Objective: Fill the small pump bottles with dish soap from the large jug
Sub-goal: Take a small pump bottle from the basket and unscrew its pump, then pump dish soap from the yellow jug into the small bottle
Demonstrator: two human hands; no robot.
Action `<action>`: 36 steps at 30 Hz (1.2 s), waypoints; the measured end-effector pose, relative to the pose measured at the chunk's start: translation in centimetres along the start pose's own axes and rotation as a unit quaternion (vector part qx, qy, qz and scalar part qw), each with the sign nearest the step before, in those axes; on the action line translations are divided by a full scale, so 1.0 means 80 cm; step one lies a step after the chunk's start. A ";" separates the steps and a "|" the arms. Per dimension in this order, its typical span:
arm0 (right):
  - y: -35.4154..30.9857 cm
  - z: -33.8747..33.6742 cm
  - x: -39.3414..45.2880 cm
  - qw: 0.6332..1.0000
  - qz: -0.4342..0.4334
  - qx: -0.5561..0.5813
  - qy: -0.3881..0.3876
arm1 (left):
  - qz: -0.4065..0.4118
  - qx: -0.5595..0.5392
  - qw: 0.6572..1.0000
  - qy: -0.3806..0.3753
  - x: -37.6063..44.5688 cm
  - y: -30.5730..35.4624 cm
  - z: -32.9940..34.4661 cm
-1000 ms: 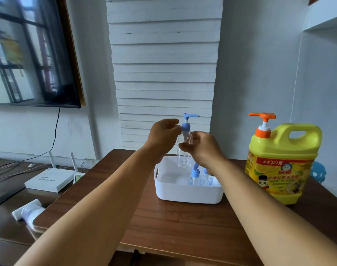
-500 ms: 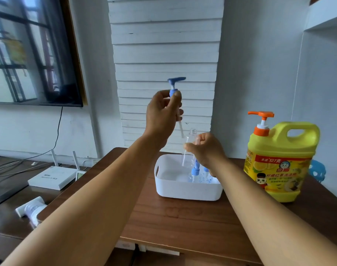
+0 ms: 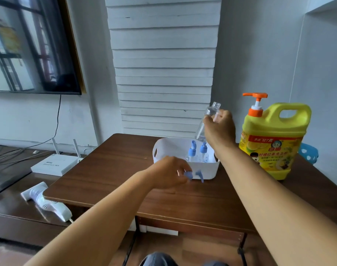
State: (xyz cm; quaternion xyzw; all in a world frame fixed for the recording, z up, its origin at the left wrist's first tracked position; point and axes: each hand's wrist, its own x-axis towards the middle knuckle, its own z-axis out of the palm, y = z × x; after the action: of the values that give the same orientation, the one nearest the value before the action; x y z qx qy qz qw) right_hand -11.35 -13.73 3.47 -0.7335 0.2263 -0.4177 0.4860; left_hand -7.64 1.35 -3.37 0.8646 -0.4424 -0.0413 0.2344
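Observation:
My right hand point(image 3: 219, 125) grips a small clear bottle point(image 3: 206, 121) with no cap, tilted, above the right side of the white tub point(image 3: 163, 146). My left hand point(image 3: 169, 174) is low over the table in front of the tub, fingers closed on the blue pump top point(image 3: 192, 174) taken from that bottle. Two more small bottles with blue pumps point(image 3: 197, 153) stand inside the tub. The large yellow dish soap jug point(image 3: 271, 139) with an orange pump stands on the table to the right of my right hand.
The brown wooden table point(image 3: 110, 169) has a wall close behind it. A lower dark stand on the left holds a white router point(image 3: 54, 166) and a white tube point(image 3: 46, 203). A blue object point(image 3: 307, 152) sits behind the jug. A screen hangs at upper left.
My left hand has dropped from above the bottle down to the table in front of the tub with the pump top. My right hand has raised the open bottle and shifted right toward the jug.

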 end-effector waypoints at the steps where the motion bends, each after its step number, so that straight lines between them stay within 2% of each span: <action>1: 0.001 -0.001 -0.003 1.000 -0.001 0.003 -0.010 | 0.001 0.012 1.000 -0.022 -0.002 0.000 0.008; 5: 0.008 -0.005 -0.015 0.999 -0.005 -0.004 -0.044 | -0.017 0.031 0.999 -0.026 -0.002 0.006 0.024; 11: 0.011 -0.012 -0.021 0.999 -0.011 -0.005 -0.053 | -0.044 0.089 0.993 -0.063 0.001 0.011 0.033; 17: 0.007 -0.018 -0.024 0.997 -0.022 -0.013 -0.068 | -0.047 0.089 0.995 -0.003 -0.001 0.019 0.031; 21: 0.008 -0.019 -0.027 0.997 -0.015 -0.020 -0.077 | -0.047 -0.028 0.991 0.123 0.003 0.035 0.013; 23: 0.009 -0.019 -0.030 0.996 -0.009 -0.024 -0.089 | -0.059 -0.098 0.972 0.203 0.008 0.044 0.004; 25: 0.011 -0.017 -0.032 0.993 -0.006 -0.029 -0.110 | -0.058 -0.148 0.956 0.246 0.015 0.053 -0.006; 29: 0.011 -0.015 -0.030 0.991 -0.011 -0.026 -0.133 | -0.048 -0.220 0.941 0.252 0.032 0.069 -0.022; 34: 0.001 -0.024 -0.010 0.992 -0.022 -0.028 -0.121 | -0.038 -0.297 0.918 0.260 0.057 0.088 -0.032; 36: -0.005 -0.030 0.002 0.993 -0.032 -0.046 -0.104 | -0.039 -0.296 0.918 0.262 0.072 0.097 -0.034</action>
State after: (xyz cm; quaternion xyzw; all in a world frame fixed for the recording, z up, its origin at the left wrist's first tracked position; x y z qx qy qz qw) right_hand -13.32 -14.95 4.29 -0.8016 0.1701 -0.3430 0.4592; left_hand -9.16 -5.98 3.27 0.7525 -0.2983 0.0487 0.5851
